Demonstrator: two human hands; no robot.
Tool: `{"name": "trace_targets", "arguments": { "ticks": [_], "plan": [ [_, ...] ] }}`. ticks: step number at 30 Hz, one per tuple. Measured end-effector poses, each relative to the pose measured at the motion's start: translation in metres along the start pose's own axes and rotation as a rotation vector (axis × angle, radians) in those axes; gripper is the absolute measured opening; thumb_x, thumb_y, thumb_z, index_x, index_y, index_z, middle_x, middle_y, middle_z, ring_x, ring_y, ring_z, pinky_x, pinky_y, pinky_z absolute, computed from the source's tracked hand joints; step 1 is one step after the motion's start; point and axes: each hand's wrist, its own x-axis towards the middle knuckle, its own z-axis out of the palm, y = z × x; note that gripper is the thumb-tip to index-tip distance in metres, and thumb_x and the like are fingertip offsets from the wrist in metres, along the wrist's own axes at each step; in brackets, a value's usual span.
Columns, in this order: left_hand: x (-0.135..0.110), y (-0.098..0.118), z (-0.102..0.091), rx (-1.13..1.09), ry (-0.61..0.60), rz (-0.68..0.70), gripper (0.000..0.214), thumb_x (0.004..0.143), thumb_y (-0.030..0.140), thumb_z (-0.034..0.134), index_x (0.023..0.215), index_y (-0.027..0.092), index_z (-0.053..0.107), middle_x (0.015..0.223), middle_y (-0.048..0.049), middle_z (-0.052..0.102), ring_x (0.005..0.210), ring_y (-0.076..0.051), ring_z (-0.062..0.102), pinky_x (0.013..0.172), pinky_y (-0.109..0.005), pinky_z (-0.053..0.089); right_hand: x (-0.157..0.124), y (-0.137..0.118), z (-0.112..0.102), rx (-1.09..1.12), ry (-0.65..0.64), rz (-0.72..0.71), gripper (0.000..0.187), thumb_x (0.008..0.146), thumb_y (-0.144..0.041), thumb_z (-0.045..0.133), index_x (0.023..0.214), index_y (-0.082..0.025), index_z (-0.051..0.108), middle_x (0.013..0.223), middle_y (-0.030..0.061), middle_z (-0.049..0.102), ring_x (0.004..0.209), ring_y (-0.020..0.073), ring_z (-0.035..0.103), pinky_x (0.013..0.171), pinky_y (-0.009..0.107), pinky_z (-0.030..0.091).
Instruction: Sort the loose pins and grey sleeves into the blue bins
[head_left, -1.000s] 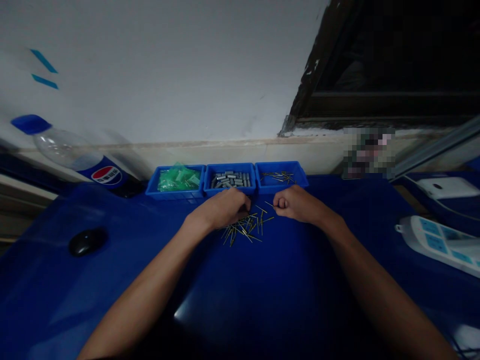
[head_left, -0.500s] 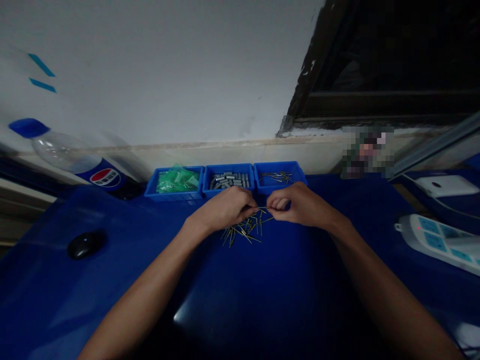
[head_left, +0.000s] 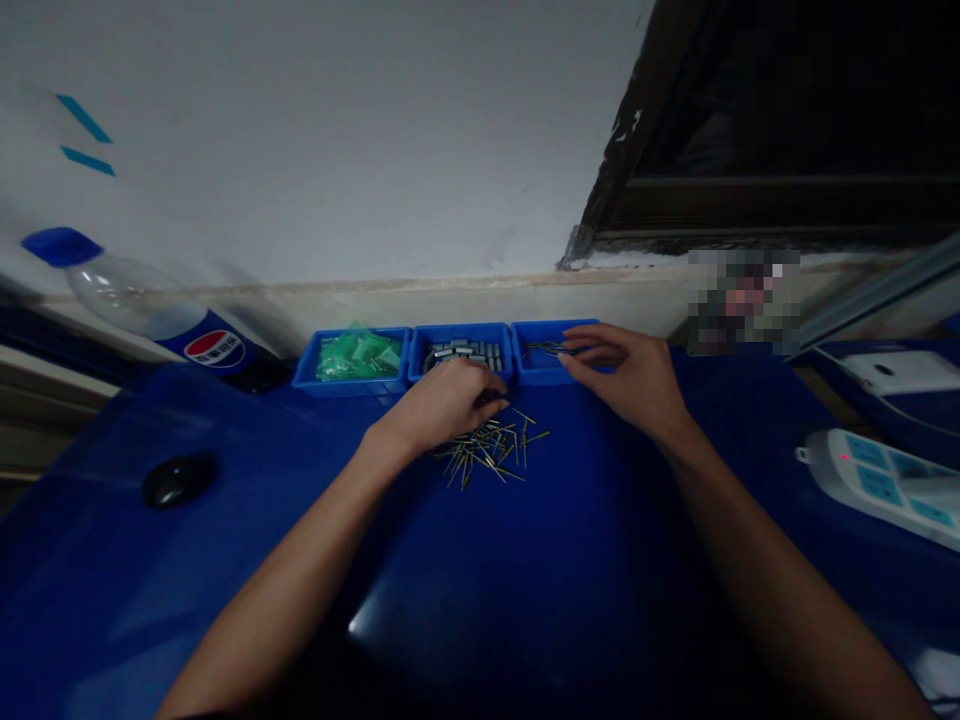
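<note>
My left hand [head_left: 454, 400] hovers over the upper left of a loose pile of thin brass-coloured pins [head_left: 487, 455] on the blue table. Its thumb and fingers are curled but apart at the tips, and nothing shows between them. Over the right blue bin [head_left: 549, 374] is my right hand [head_left: 626, 375], thumb and fingers apart. Its fingertips are at the thin metal pins [head_left: 541, 347] lying in that bin, partly hiding them. In the middle blue bin [head_left: 459, 338] are short silver metal pieces [head_left: 487, 352], partly behind my left hand.
A third blue bin [head_left: 304, 383] at the left holds green plastic packets [head_left: 358, 355]. Further left are a leaning cola bottle [head_left: 180, 325] and a black mouse [head_left: 174, 482]. A white power strip [head_left: 870, 480] lies at the right. The wall rises behind the bins.
My hands have parted from the thin pin they held between them. The right hand has moved up over the right bin and its fingers have spread; the left stays by the pile.
</note>
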Motion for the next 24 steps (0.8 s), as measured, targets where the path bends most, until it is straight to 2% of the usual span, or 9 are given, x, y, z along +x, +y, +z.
{"name": "trace_targets", "arguments": {
  "ticks": [2,4,7,9,15,19,24],
  "plan": [
    [0.0,-0.002,0.0,-0.019,0.006,0.007,0.024,0.1,0.026,0.061,0.113,0.018,0.079,0.098,-0.0105,0.078,0.093,-0.023,0.073,0.088,-0.038,0.055,-0.001,0.0,0.001,-0.081,-0.071,-0.014,0.017,0.084,-0.033,0.076,0.097,-0.022,0.079,0.09,0.0056,0.081,0.073,0.021,0.074,0.069,0.036,0.06],
    [0.0,-0.002,-0.001,-0.021,0.0,0.007,0.024,0.099,0.025,0.061,0.114,0.018,0.079,0.098,-0.0106,0.078,0.093,-0.023,0.074,0.088,-0.038,0.055,-0.004,0.002,0.004,-0.142,-0.253,-0.028,0.008,0.082,-0.028,0.075,0.087,-0.023,0.078,0.082,0.0034,0.079,0.068,0.0184,0.07,0.065,0.033,0.056],
    [0.0,0.0,-0.001,-0.009,-0.011,0.011,0.024,0.1,0.025,0.061,0.114,0.017,0.079,0.098,-0.0115,0.079,0.093,-0.024,0.074,0.086,-0.038,0.055,-0.008,0.008,0.013,-0.166,-0.518,-0.022,0.005,0.081,-0.022,0.075,0.085,-0.022,0.076,0.077,0.0019,0.077,0.068,0.0166,0.067,0.064,0.032,0.052],
    [0.001,0.001,0.0,0.004,-0.016,0.018,0.024,0.1,0.025,0.06,0.113,0.016,0.079,0.098,-0.0119,0.079,0.092,-0.024,0.074,0.085,-0.038,0.055,-0.01,0.014,0.02,-0.156,-0.603,-0.023,0.007,0.079,-0.02,0.075,0.086,-0.021,0.076,0.078,0.0016,0.076,0.069,0.0159,0.066,0.064,0.031,0.051],
    [0.0,0.002,0.004,0.006,-0.029,0.016,0.024,0.099,0.022,0.06,0.113,0.015,0.078,0.101,-0.0132,0.079,0.094,-0.024,0.074,0.086,-0.038,0.054,-0.012,0.027,0.03,-0.146,-0.628,-0.002,0.005,0.08,-0.016,0.07,0.082,-0.019,0.073,0.073,0.0016,0.073,0.068,0.016,0.066,0.065,0.031,0.052],
    [0.001,0.002,0.008,-0.025,-0.046,0.035,0.023,0.098,0.02,0.061,0.113,0.015,0.078,0.102,-0.0132,0.079,0.094,-0.023,0.074,0.087,-0.036,0.054,-0.01,0.028,0.028,-0.129,-0.616,-0.001,0.003,0.08,-0.019,0.071,0.08,-0.019,0.074,0.074,0.0031,0.076,0.07,0.0184,0.071,0.068,0.033,0.055],
    [0.002,0.005,0.011,0.005,-0.078,0.04,0.027,0.098,0.018,0.062,0.121,0.012,0.076,0.113,-0.0159,0.078,0.104,-0.025,0.074,0.091,-0.037,0.055,-0.008,0.021,0.021,-0.022,-0.579,0.044,0.007,0.082,-0.027,0.073,0.081,-0.02,0.076,0.079,0.0041,0.079,0.076,0.0205,0.075,0.076,0.036,0.059]
  ]
}}
